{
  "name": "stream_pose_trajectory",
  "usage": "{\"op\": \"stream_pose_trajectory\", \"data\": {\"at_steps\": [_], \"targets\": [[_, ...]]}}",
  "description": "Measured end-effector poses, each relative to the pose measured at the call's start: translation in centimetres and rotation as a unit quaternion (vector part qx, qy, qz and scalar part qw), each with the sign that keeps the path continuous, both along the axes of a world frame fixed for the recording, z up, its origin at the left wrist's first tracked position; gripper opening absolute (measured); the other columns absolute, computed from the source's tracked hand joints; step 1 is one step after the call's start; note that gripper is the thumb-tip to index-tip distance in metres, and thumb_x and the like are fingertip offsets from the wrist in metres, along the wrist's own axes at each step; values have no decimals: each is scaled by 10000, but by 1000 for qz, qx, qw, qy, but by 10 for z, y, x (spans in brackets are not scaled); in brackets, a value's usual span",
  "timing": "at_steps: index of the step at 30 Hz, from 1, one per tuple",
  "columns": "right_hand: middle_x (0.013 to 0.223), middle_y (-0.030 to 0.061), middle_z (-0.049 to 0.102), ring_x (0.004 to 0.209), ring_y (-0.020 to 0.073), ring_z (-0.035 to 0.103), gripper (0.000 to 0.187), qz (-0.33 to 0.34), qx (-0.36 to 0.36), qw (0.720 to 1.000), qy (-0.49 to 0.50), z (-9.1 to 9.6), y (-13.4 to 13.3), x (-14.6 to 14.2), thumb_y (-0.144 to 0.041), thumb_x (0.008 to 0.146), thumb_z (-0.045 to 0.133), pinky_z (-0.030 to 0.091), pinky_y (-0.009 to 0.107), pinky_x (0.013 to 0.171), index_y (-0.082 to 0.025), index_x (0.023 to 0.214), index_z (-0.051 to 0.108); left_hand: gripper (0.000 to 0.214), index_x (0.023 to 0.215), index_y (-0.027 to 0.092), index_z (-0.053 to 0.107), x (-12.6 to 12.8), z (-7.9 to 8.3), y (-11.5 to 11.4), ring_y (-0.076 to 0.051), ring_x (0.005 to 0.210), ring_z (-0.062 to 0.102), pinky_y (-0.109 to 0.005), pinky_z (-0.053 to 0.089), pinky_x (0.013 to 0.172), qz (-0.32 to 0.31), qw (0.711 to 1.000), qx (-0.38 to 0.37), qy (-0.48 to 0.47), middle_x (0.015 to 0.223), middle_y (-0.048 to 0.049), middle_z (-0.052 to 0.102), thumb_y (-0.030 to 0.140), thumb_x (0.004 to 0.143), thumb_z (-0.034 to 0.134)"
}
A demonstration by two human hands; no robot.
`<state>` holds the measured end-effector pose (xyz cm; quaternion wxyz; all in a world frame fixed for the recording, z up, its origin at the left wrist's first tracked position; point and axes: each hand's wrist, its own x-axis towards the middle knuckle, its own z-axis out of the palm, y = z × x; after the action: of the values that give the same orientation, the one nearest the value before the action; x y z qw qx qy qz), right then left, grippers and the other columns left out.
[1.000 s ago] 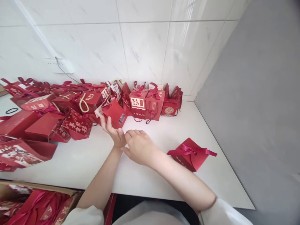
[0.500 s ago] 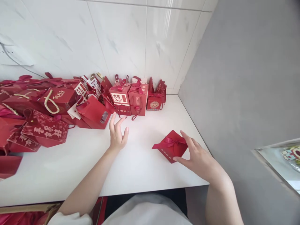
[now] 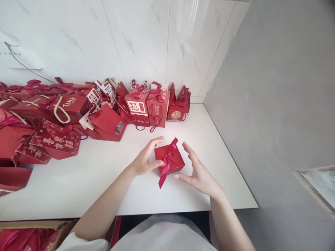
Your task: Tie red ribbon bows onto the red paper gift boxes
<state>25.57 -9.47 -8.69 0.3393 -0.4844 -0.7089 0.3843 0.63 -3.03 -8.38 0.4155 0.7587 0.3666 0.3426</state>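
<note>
A small red gift box (image 3: 177,161) rests on the white table (image 3: 94,190), with a dark pink satin ribbon (image 3: 164,176) tied in a bow across its lid. My left hand (image 3: 146,158) is at the box's left side, fingers apart; its thumb reaches over the box edge by the ribbon, and whether it touches cannot be told. On the opposite side, my right hand (image 3: 199,172) is open, its fingers and thumb spread around the box's right corner with a small gap showing.
Several red gift boxes and bags (image 3: 68,108) crowd the table's left and back. Two stacked boxes (image 3: 158,108) and a box with a round emblem (image 3: 176,114) stand by the tiled wall. A grey wall (image 3: 261,104) bounds the right. An open carton (image 3: 62,230) sits below left.
The gift box has turned and shifted left, its ribbon now running toward me. My left hand has moved right to the box; my right hand has moved left and come away from its side.
</note>
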Motion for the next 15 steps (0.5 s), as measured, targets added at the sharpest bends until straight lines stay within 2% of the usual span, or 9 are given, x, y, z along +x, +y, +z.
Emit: {"op": "stream_pose_trajectory", "data": {"at_steps": [2, 3, 5, 6, 8, 9, 11, 13, 15], "targets": [[1620, 88, 233, 1469, 284, 293, 1007, 11, -9, 1000, 24, -5, 0, -8, -495, 808, 717, 342, 535, 1153, -361, 1560, 60, 813, 1501, 258, 318, 6, -3, -4, -330, 1442, 338, -483, 349, 1165, 8, 1000, -20, 23, 1593, -115, 288, 485, 808, 679], [1569, 106, 342, 1416, 281, 390, 980, 11, -15, 999, 40, -6, 0, -11, -489, 823, 704, 386, 526, 1123, -345, 1560, 75, 816, 1520, 270, 277, 6, -5, -3, -321, 1434, 356, -475, 368, 1157, 19, 999, -29, 26, 1600, -108, 275, 447, 826, 668], [1280, 106, 623, 1161, 253, 617, 825, -11, -35, 997, 75, -8, -2, -15, -476, 886, 631, 490, 496, 1014, -310, 1544, 161, 742, 1520, 278, 282, 1, -9, 5, -304, 1398, 417, -471, 389, 1145, 72, 997, -38, 12, 1583, -99, 316, 427, 869, 605], [1076, 74, 691, 997, 233, 673, 719, -33, -45, 994, 90, -8, -3, -16, -470, 919, 583, 525, 478, 952, -294, 1520, 228, 695, 1506, 276, 315, -5, -10, 10, -297, 1376, 449, -472, 392, 1142, 110, 993, -41, -3, 1570, -95, 345, 435, 883, 576], [847, 24, 674, 818, 207, 675, 555, -85, -43, 989, 113, -9, -5, -17, -465, 953, 523, 547, 455, 887, -277, 1445, 350, 607, 1467, 270, 392, -19, -9, 20, -285, 1335, 501, -469, 402, 1132, 171, 983, -59, -39, 1543, -87, 397, 485, 910, 501], [883, 35, 670, 850, 211, 672, 532, -103, -27, 987, 119, -10, -6, -18, -467, 947, 531, 543, 454, 895, -274, 1419, 379, 593, 1449, 265, 424, -26, -7, 23, -284, 1324, 513, -465, 413, 1122, 171, 981, -79, -54, 1531, -88, 418, 528, 919, 457], [1220, 107, 612, 1114, 252, 620, 662, -104, 13, 988, 115, -13, -6, -23, -483, 883, 626, 503, 478, 983, -285, 1447, 343, 661, 1453, 262, 430, -39, 0, 26, -294, 1350, 488, -461, 416, 1117, 99, 985, -133, -53, 1524, -97, 431, 625, 901, 426], [1547, 138, 327, 1386, 306, 412, 955, -69, 28, 993, 88, -19, -6, -32, -501, 783, 736, 413, 524, 1088, -317, 1533, 175, 862, 1513, 274, 330, -48, 6, 24, -314, 1407, 412, -469, 394, 1132, -21, 985, -170, -11, 1548, -104, 393, 661, 790, 596], [1630, 135, 135, 1481, 324, 244, 1215, -39, 8, 997, 64, -27, -5, -44, -497, 711, 800, 328, 555, 1143, -332, 1560, -53, 1152, 1555, 295, 193, -52, 7, 21, -327, 1446, 341, -480, 365, 1151, -108, 979, -167, 37, 1589, -100, 312, 536, 619, 822]]}}
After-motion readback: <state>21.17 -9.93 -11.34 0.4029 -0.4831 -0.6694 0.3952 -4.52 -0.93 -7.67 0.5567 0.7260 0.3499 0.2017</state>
